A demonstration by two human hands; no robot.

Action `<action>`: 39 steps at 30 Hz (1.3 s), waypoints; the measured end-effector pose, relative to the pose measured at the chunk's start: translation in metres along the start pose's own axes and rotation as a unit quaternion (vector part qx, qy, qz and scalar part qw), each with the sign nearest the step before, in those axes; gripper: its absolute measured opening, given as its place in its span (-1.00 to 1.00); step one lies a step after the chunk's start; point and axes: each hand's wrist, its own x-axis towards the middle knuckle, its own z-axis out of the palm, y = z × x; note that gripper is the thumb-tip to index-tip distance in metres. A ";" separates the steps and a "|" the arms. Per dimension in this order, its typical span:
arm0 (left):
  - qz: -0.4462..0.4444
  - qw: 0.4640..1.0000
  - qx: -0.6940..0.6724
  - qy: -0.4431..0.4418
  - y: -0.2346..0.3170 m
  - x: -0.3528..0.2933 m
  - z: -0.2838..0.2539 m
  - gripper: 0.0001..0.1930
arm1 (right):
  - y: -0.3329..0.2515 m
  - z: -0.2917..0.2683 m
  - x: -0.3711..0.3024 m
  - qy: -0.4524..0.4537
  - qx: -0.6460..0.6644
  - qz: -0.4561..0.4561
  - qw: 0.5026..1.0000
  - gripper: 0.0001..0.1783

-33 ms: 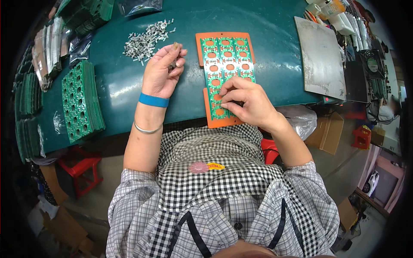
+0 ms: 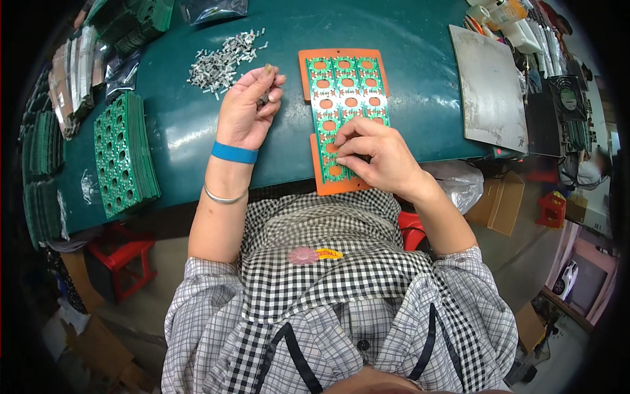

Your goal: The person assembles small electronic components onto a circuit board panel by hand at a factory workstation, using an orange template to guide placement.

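A green circuit board panel (image 2: 350, 94) with rows of oval openings lies on an orange carrier plate (image 2: 317, 172) in front of me. Over its near part is my right hand (image 2: 380, 156), thumb and index finger pinched at the panel's surface; whatever sits between those fingertips is hidden. My left hand (image 2: 251, 105) is raised left of the panel with its fingers curled. Small grey parts (image 2: 264, 100) show inside that curl. Just beyond it, a loose pile of small silvery-grey parts (image 2: 225, 64) is spread on the green table mat (image 2: 282, 148).
To the left stands a stack of green circuit panels (image 2: 125, 157), with more panels (image 2: 131, 23) behind. A flat grey metal plate (image 2: 489, 88) lies at the right edge near bottles and tools. Red stools (image 2: 125, 259) and a cardboard box (image 2: 499, 203) are below the table.
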 end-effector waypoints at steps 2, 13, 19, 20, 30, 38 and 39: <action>-0.001 1.000 0.002 -0.005 0.000 0.000 -0.001 -0.88 | -0.001 0.002 0.000 -0.001 -0.019 -0.018 1.000 -0.90; 0.000 1.000 0.009 0.005 -0.002 -0.002 -0.002 -0.85 | -0.002 0.008 -0.005 0.037 -0.053 -0.025 0.998 -0.90; -0.008 0.999 0.050 0.017 0.000 -0.005 0.005 -0.81 | -0.002 0.004 -0.001 -0.016 -0.101 -0.103 0.989 -0.86; -0.009 0.999 0.049 0.015 -0.001 -0.004 0.006 -0.81 | -0.001 0.003 0.000 -0.016 -0.103 -0.102 0.989 -0.86; -0.053 0.993 0.092 -0.049 -0.005 -0.009 0.027 -0.84 | 0.001 -0.030 0.026 0.115 -0.006 0.011 0.993 -0.86; -0.117 0.988 -0.027 -0.096 -0.006 -0.015 0.045 -0.87 | -0.022 -0.022 0.065 0.209 -0.064 -0.151 0.964 -0.79; -0.127 0.986 -0.032 -0.099 -0.008 -0.016 0.047 -0.87 | -0.024 -0.023 0.067 0.213 -0.094 -0.182 0.955 -0.80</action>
